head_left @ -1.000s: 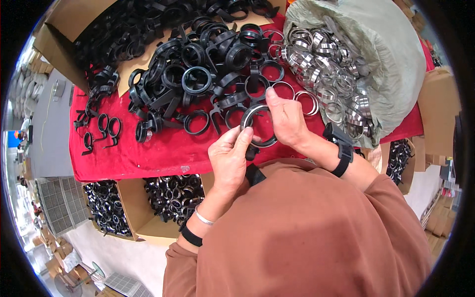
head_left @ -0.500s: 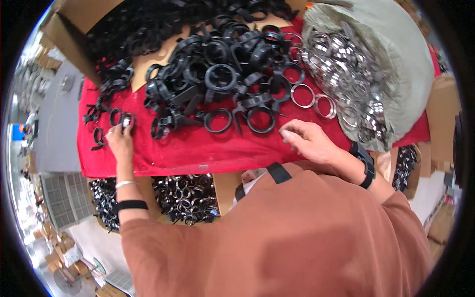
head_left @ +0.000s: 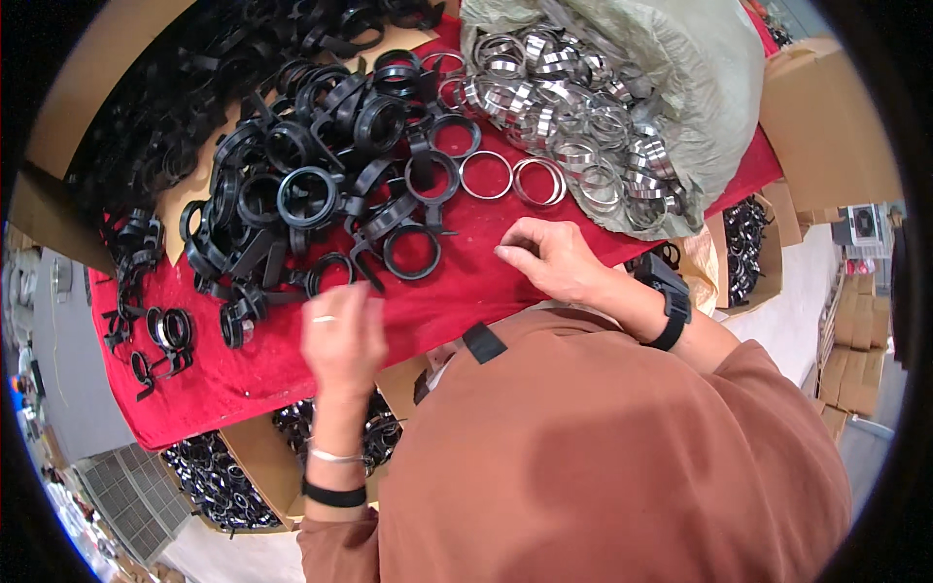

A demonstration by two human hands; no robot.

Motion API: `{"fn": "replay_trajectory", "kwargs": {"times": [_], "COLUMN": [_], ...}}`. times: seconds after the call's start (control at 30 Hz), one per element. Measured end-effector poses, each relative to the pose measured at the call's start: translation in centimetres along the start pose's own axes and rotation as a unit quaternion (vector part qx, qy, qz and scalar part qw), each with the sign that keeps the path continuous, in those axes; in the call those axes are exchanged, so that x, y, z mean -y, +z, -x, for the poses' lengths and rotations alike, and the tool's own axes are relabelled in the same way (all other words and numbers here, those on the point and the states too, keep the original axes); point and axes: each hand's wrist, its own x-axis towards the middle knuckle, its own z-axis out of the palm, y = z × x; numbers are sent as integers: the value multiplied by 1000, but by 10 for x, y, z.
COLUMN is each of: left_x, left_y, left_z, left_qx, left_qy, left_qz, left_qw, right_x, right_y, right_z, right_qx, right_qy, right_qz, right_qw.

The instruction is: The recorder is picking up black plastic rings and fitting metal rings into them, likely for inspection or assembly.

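The right hand rests on the red cloth near the table's near edge, fingertips pinched together on something too small to tell, just below a black plastic ring clamp; the left hand, blurred and raised, has its fingers loosely curled, whether on anything cannot be told. A clean pick probably calls for pinching one clamp by its rim so its tabs do not snag neighbours. Matte black hoops heap toward the far left corner; shiny metal rings spill from a grey-green sack at the far right.
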Motion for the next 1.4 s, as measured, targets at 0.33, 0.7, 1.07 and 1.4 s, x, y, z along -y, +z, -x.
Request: {"fn": "replay_trajectory", "kwargs": {"times": [0.33, 0.7, 1.07, 1.4], "left_x": [-34, -44, -63, -68], "left_y": [26, 4, 8, 29], "left_z": [-40, -64, -29, -24], "left_qx": [190, 41, 41, 85], "left_qy": [-35, -211, -321, -399], "left_qz": [207, 920, 905, 852], "left_qw": [959, 328, 277, 327], "right_x": [-35, -54, -46, -31], "right_y": [-6, -14, -24, -47], "right_z": [-12, -64, -88, -64], "right_qx": [-23, -195, -97, -48], "right_qy": [-74, -220, -322, -518], "right_qz": [-33, 238, 291, 254], "right_qw": [996, 926, 896, 816]}}
